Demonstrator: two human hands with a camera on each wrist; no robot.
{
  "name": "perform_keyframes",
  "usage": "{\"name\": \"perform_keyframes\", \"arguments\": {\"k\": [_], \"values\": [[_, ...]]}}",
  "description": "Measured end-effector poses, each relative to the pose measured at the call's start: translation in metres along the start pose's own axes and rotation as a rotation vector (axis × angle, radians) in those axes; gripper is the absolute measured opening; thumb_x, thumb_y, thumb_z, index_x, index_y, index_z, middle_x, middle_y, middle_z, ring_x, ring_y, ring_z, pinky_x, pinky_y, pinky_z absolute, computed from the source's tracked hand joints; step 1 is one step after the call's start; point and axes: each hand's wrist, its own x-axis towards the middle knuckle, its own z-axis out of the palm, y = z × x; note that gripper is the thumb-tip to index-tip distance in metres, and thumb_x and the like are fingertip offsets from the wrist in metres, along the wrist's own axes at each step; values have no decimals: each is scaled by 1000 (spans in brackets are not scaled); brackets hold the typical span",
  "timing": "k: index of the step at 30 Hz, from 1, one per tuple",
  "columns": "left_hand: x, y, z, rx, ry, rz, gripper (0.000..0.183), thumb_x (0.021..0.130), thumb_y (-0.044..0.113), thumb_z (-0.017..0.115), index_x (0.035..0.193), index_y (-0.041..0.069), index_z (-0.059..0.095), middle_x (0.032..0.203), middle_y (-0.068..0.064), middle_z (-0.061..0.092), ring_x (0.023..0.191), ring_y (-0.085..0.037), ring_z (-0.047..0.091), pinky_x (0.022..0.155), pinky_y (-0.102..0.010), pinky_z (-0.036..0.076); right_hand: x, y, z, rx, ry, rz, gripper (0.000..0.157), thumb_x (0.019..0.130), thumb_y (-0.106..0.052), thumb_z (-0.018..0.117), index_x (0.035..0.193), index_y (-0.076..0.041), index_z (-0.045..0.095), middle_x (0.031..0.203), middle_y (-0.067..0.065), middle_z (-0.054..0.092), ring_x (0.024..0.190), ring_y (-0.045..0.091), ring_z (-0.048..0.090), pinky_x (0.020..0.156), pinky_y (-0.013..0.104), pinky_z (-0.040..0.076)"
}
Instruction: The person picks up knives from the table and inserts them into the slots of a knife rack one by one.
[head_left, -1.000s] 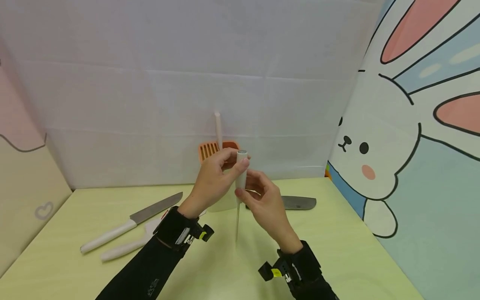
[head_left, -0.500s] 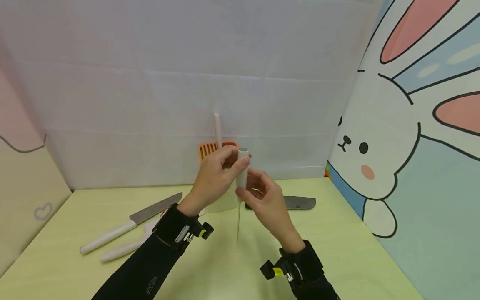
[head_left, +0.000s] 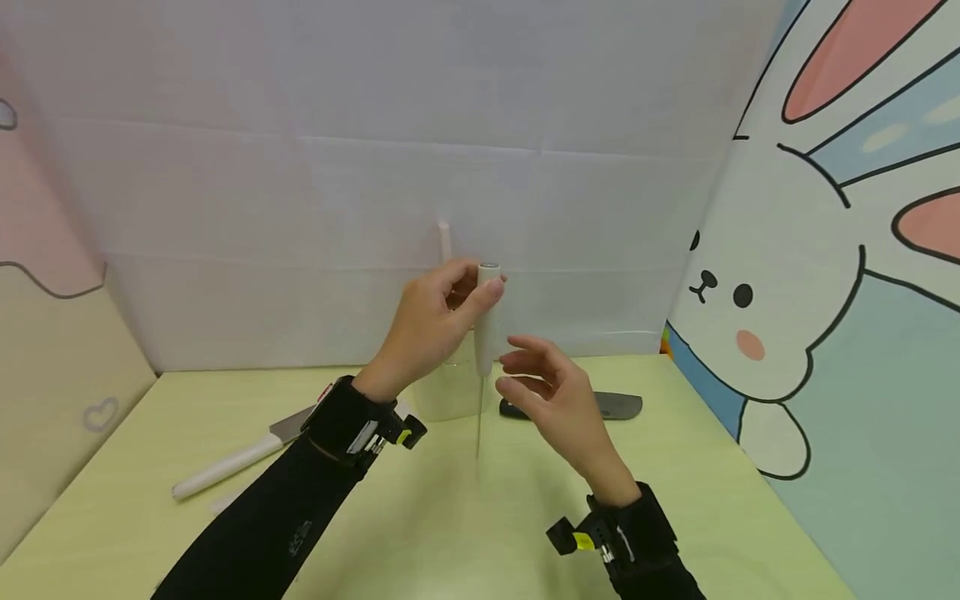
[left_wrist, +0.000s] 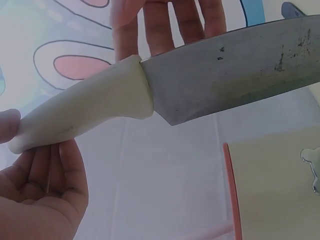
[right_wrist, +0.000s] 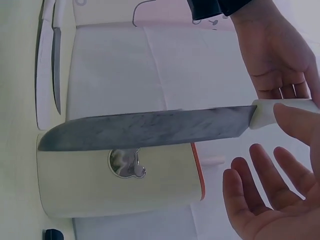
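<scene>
My left hand point(head_left: 427, 325) grips the end of the pale handle point(head_left: 486, 333) of a kitchen knife. The blade point(right_wrist: 150, 130) points down and appears edge-on in the head view; both wrist views show its broad grey face. My right hand point(head_left: 558, 404) is just right of the handle, fingers loosely bent, apart from it and holding nothing. In the right wrist view its thumb overlaps the handle. Behind the knife stands a cream holder point(right_wrist: 165, 185) with an orange-red edge and a silver emblem. A pale pink handle point(head_left: 445, 240) rises behind my left hand.
On the left of the table point(head_left: 420, 542) lies a knife with a white handle point(head_left: 225, 469). A second pale handle point(head_left: 225, 502) is mostly hidden under my left arm. At right lies a dark-handled knife point(head_left: 618, 406). A white sheet point(head_left: 337, 208) hangs behind the table.
My right hand has let go of the knife's handle and moved slightly right. My left hand has lifted the knife a little and now covers the holder's orange slotted top.
</scene>
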Motion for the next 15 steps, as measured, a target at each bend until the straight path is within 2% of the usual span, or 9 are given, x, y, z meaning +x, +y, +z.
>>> {"name": "perform_keyframes", "arguments": {"k": [3,6,10,13,15], "values": [[3,5,-4,-30,-8,-22,14,97,35,57,93,22,59,83,5,62,76,-5,60,62,-30,54,-2,1,-5,-38,-16,-3,45,89,-1,66,131,-5,51,111,14,60,104,26,58,91,42,49],[3,20,-10,-54,-10,-33,13,98,27,57,95,15,61,85,-2,64,77,-9,63,61,-33,55,-4,3,-10,-81,-29,-20,45,89,-1,66,131,-5,51,111,13,60,104,26,57,91,42,49],[6,40,-21,-35,-7,-26,12,97,16,56,98,5,61,87,-10,64,80,-15,62,72,-34,53,-7,6,-14,-154,-41,-50,46,88,-3,68,131,-7,51,113,11,60,106,23,57,91,40,49],[11,48,-28,-10,0,-18,11,97,13,56,100,3,61,88,-12,63,82,-17,59,79,-35,50,-11,8,-17,-217,-47,-64,49,87,-5,69,132,-8,50,116,9,60,107,21,56,91,42,49],[16,52,-33,-5,1,-11,12,97,12,56,101,3,61,89,-13,63,82,-17,58,79,-36,50,-15,11,-20,-262,-47,-66,50,87,-5,70,132,-9,50,118,8,59,108,20,56,90,43,49]]}}
